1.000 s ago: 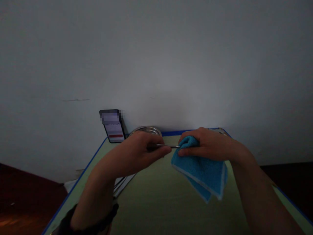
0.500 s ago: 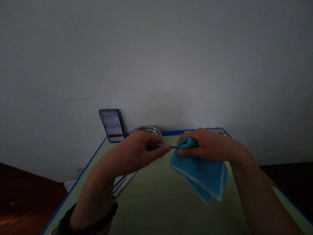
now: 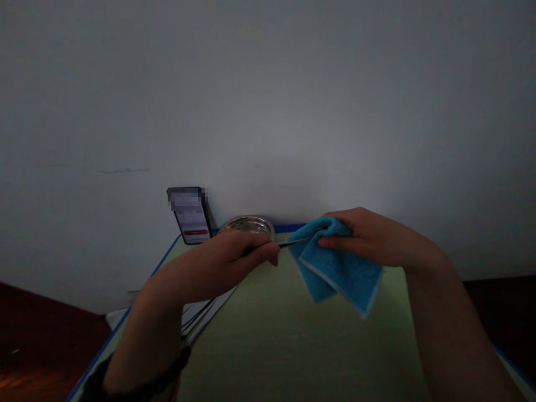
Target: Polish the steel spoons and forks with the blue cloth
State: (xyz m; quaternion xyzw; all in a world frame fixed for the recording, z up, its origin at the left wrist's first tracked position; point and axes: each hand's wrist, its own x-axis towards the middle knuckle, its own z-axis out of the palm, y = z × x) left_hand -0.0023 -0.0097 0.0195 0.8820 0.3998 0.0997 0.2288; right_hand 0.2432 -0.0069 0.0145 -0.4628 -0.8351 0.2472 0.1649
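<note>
My left hand [image 3: 238,254] is closed, thumb and fingers pinching one end of a thin metal utensil [image 3: 292,242]. Its far end runs into a folded blue cloth [image 3: 339,265] with pale edging, so its kind cannot be made out. My right hand [image 3: 368,237] grips the cloth, thumb in front and fingers behind, wrapped around that far end. The loose corners of the cloth hang down over the table. Both hands are raised above the pale green tabletop [image 3: 293,340].
A phone [image 3: 192,218] leans against the wall [image 3: 268,111] at the back left. Beside it stands a shiny metal bowl [image 3: 251,223], partly behind my left hand. Several thin, long items lie on something white [image 3: 209,312] under my left forearm. Blue trim [image 3: 288,228] edges the table.
My right hand has moved slightly right and up with the cloth, whose corners swing higher. More of the metal utensil shows between my hands, and it tilts up toward the right.
</note>
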